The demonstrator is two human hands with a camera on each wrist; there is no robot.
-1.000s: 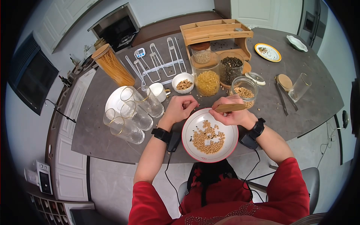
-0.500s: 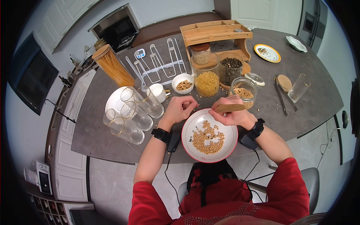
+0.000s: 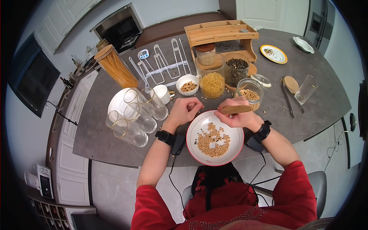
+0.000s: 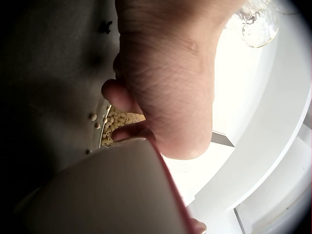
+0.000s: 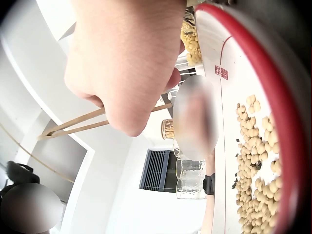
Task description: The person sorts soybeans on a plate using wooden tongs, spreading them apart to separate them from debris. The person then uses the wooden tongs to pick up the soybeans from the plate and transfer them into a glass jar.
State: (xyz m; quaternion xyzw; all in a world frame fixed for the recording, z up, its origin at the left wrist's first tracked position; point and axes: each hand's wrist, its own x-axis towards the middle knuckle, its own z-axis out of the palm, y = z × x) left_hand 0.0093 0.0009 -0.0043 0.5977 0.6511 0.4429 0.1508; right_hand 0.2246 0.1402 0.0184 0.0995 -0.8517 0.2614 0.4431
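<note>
A white plate (image 3: 195, 153) with a red rim lies before me, with chickpea-like beans (image 3: 214, 149) and a few dark bits gathered on it. My right hand (image 3: 238, 115) is over the plate's far right edge, gripping wooden tongs (image 3: 235, 110). In the right wrist view the joined end of the tongs (image 5: 78, 121) sticks out behind the hand; their tips are hidden by the fingers. My left hand (image 3: 184, 111) rests at the plate's far left rim with fingers loosely curled. In the left wrist view, nothing shows between its thumb and fingers (image 4: 119, 95).
An open jar of beans (image 3: 249, 94), a pasta jar (image 3: 212, 85) and a small white bowl (image 3: 187, 85) stand behind the plate. Several glasses (image 3: 140, 119) and a cup (image 3: 161, 94) are at left. Metal tongs (image 3: 289, 101) lie at right, near another glass (image 3: 307, 90).
</note>
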